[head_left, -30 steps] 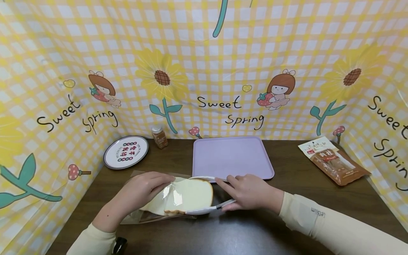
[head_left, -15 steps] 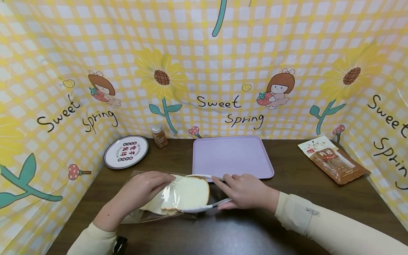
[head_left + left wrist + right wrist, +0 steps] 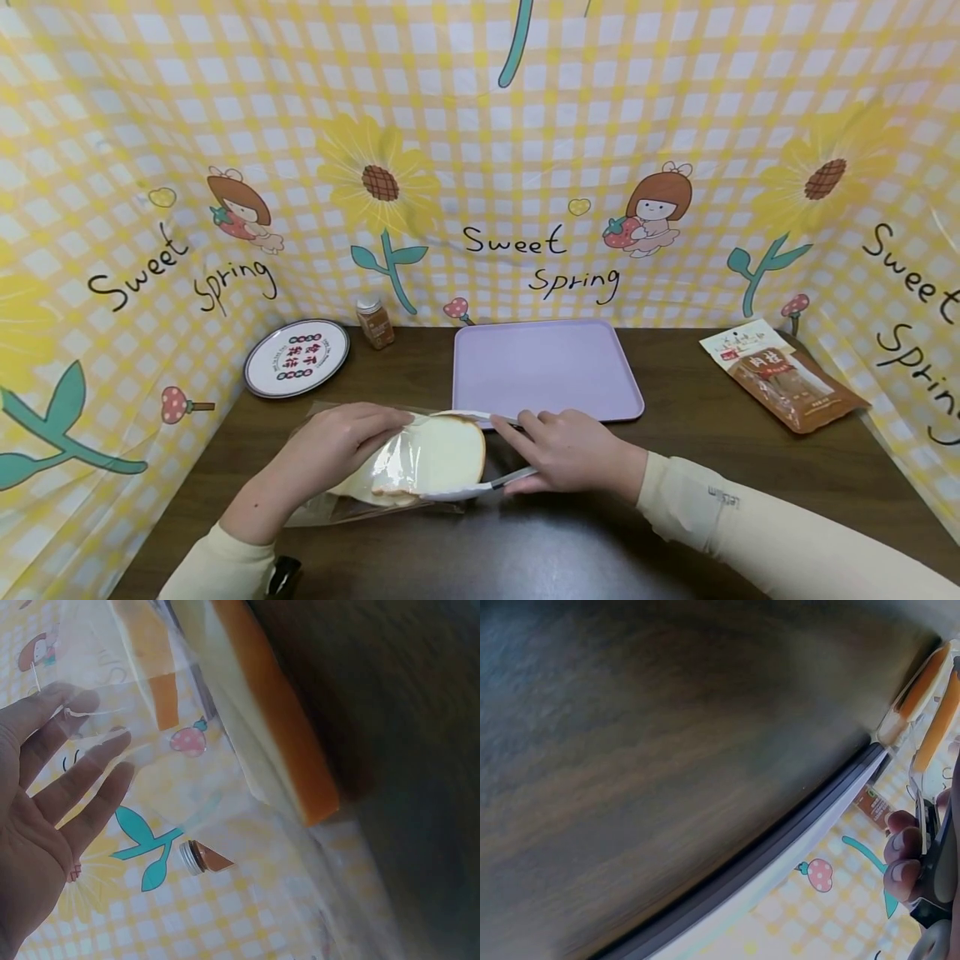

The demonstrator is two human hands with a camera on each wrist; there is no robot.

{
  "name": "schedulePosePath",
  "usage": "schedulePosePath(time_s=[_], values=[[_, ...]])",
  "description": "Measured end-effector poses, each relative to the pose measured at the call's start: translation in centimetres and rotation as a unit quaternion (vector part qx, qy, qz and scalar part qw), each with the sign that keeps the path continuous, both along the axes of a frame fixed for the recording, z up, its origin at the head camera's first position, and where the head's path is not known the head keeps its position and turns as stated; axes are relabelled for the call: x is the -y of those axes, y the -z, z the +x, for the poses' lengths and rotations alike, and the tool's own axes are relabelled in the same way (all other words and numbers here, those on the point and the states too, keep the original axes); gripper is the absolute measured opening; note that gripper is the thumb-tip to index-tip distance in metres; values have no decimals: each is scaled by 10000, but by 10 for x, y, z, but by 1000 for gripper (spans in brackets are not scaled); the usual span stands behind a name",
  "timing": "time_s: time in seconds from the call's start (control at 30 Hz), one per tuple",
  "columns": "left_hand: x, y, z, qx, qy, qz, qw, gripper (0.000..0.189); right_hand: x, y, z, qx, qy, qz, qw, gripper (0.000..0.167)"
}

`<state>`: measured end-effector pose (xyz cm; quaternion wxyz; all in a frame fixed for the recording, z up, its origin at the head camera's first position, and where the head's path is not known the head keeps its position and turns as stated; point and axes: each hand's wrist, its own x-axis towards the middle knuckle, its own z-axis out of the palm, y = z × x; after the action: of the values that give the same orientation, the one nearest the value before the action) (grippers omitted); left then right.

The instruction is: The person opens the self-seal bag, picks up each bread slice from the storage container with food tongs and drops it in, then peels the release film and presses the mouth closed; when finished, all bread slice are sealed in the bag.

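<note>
My left hand (image 3: 337,442) pinches the upper edge of a clear plastic bag (image 3: 311,511); in the left wrist view its fingers (image 3: 90,780) show through the thin film. Bread slices lie partly in the bag. One pale bread slice (image 3: 453,454) with a brown crust sits at the bag's mouth, its left part under shiny film. My right hand (image 3: 566,454) grips a pair of tongs (image 3: 513,477) with white arms and dark handles. Those white arms lie along the upper and lower edges of this slice. In the right wrist view the fingers curl round the tongs' handle (image 3: 937,870).
Behind the hands lies a lilac tray (image 3: 547,371) on the dark wooden table (image 3: 592,542). A round plate (image 3: 296,358) and a small spice jar (image 3: 375,325) stand at the back left. A brown food packet (image 3: 787,379) lies to the right. A checked cloth hangs behind.
My right hand, the tongs and the bread slice between their arms have shifted a little to the left, towards the bag. My left hand has stayed in place.
</note>
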<state>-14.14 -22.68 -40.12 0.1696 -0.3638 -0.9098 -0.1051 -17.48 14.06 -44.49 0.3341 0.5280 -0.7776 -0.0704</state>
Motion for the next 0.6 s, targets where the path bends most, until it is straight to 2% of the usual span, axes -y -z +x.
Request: schedulePosePath(time_s=[0.23, 0.6], values=[[-1, 1, 0, 6, -18, 11, 10000, 31, 6, 4, 0, 67, 79, -76, 9999, 92], [-2, 1, -2, -49, -86, 43, 9999, 31, 13, 0, 0, 342, 173, -58, 9992, 90]])
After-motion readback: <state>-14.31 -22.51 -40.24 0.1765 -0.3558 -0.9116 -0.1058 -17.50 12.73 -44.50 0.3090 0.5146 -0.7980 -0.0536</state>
